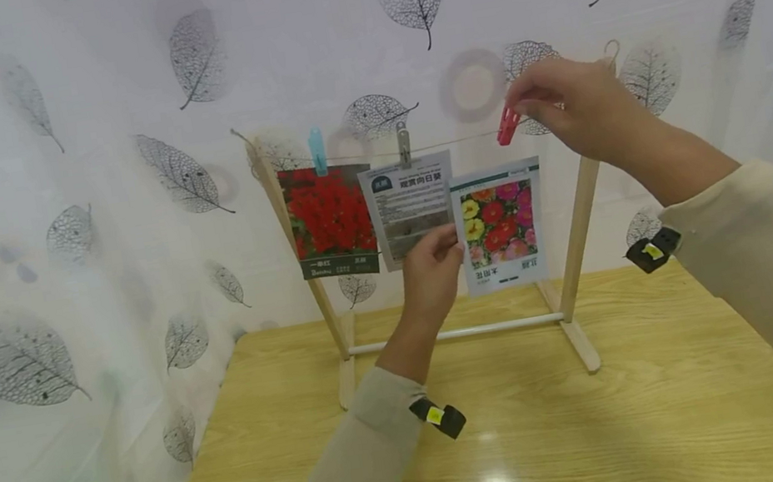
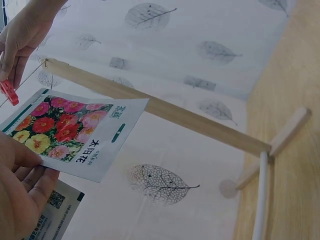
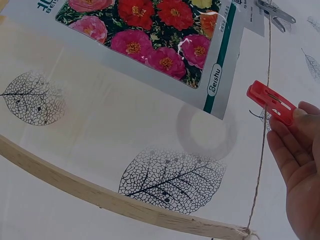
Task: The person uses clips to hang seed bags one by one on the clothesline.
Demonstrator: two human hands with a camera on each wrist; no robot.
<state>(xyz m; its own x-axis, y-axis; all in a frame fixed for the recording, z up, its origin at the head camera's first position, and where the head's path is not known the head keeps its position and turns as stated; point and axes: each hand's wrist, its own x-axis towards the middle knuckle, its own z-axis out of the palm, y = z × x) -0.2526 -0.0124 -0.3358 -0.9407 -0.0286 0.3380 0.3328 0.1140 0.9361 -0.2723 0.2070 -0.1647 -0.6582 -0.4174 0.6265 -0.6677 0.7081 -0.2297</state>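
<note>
My left hand [image 1: 431,274] pinches the left edge of a seed packet [image 1: 501,227] printed with pink, red and yellow flowers. Its top edge is below the string [image 1: 469,138], apart from the red clothespin [image 1: 508,125]. That clothespin sits at the string between the thumb and fingers of my right hand [image 1: 573,106]; the right wrist view shows it crossing the string [image 3: 265,135]. To the left, a grey clothespin [image 1: 404,144] holds a white packet with printed text [image 1: 410,195], and a light blue clothespin [image 1: 317,151] holds a red-flower packet [image 1: 330,220].
A wooden stand with a left post [image 1: 268,180], a right post [image 1: 582,227] and a white crossbar [image 1: 499,327] carries the string. It stands on a wood-grain table [image 1: 539,436], before a white curtain [image 1: 292,28] printed with leaves.
</note>
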